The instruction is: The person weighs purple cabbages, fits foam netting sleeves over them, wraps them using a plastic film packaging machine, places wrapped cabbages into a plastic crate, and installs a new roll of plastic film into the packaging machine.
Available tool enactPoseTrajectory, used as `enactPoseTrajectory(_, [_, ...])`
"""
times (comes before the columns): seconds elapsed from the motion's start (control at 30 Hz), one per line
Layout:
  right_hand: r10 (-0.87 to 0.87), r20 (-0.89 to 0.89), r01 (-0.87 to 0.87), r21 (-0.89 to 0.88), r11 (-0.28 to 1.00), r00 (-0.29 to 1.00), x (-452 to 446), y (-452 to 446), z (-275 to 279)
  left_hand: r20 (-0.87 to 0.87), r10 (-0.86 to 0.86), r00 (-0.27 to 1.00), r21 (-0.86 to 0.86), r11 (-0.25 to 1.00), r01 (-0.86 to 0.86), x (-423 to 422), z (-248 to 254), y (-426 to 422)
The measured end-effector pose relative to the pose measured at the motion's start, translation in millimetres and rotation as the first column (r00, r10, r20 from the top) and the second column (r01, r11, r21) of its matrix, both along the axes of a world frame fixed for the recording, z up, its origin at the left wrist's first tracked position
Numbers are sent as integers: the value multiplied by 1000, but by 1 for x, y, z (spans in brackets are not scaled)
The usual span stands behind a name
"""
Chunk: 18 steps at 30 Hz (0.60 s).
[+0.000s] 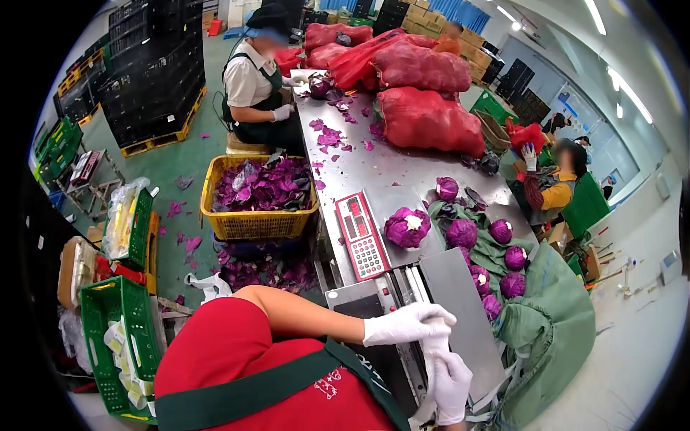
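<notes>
My left hand (410,323), in a white glove, reaches across the wrapping machine (374,305) with its fingers closed. Below it, my right hand (451,384), also gloved, has its fingers bent together. A whitish strip of plastic film (433,352) runs between the two hands, and both grip it. Beside them lies the machine's flat metal plate (460,316). Just beyond, a trimmed red cabbage (407,227) sits on the weighing scale (361,237). More red cabbages (461,233) lie on green sacking (546,316) to the right.
A yellow crate (259,227) of purple leaves stands left of the steel table (338,161). Red mesh sacks (431,122) are piled at the far end. One co-worker (255,86) sits at the left, another (557,179) at the right. Green crates (118,345) stand lower left.
</notes>
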State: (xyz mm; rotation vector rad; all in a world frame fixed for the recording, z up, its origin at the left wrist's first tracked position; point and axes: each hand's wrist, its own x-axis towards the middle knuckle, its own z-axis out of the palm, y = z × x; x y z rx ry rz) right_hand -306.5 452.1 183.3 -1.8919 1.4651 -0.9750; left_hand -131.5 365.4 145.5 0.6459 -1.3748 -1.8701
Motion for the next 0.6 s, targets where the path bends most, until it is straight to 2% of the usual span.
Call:
enactPoseTrajectory(0.03, [-63, 22, 61, 72, 996, 998, 2, 1, -9, 21, 77, 997, -68, 995, -75, -2, -1, 7])
enactPoseTrajectory(0.07, [-2, -14, 3, 69, 998, 1000, 5, -1, -16, 36, 155, 987, -139, 979, -149, -2, -2, 11])
enactPoseTrajectory(0.1, [-18, 124, 4, 115, 993, 992, 8, 2, -23, 55, 164, 985, -99, 982, -158, -1, -8, 9])
enactPoseTrajectory(0.13, [-39, 258, -2, 159, 987, 965, 20, 2, -21, -76, 175, 982, 94, 981, -168, 1, -9, 8])
enactPoseTrajectory(0.17, [-56, 505, -112, 297, 948, 862, 27, 3, -6, -110, 252, 962, 170, 958, -231, 2, -9, 8])
enactPoseTrajectory(0.2, [-52, 503, -116, 297, 948, 863, 17, -4, -7, -137, 330, 934, 248, 924, -290, 5, -9, 6])
enactPoseTrajectory(0.23, [-183, 667, -199, 454, 868, 723, -2, -16, -9, -148, 383, 912, 331, 888, -319, 8, -11, 3])
enactPoseTrajectory(0.27, [-187, 747, -177, 378, 909, 638, -2, -15, -12, -196, 382, 903, 381, 878, -289, 13, -13, 0])
enactPoseTrajectory(0.3, [-170, 819, -151, 296, 943, 548, -3, -15, -15, -231, 349, 908, 352, 900, -256, 16, -18, -4])
enactPoseTrajectory(0.33, [-188, 610, -19, 317, 948, 770, -1, -21, -13, -267, 314, 911, 328, 919, -221, 16, -23, -3])
enactPoseTrajectory(0.4, [-89, 553, 9, 146, 989, 828, 19, -28, -41, -198, 286, 938, 289, 931, -223, 13, -12, 10])
enactPoseTrajectory(0.43, [-13, 443, 29, -29, 999, 896, 36, -28, -41, -193, 257, 947, 229, 950, -211, 13, -7, 17])
enactPoseTrajectory(0.47, [-36, 442, 66, -52, 996, 896, 54, -25, -33, -187, 227, 956, 168, 966, -197, 13, -5, 23])
enactPoseTrajectory(0.5, [-38, 649, 22, 32, 999, 760, 64, -22, -37, -86, 386, 918, -145, 907, -395, 8, -14, 26])
enactPoseTrajectory(0.53, [-61, 814, -40, 102, 994, 578, 69, -20, -41, -27, 557, 830, -397, 756, -520, 9, -3, 31])
enactPoseTrajectory(0.6, [-89, 830, 8, 101, 995, 551, 71, -20, -52, -70, 753, 654, -757, 387, -526, 15, 0, 29])
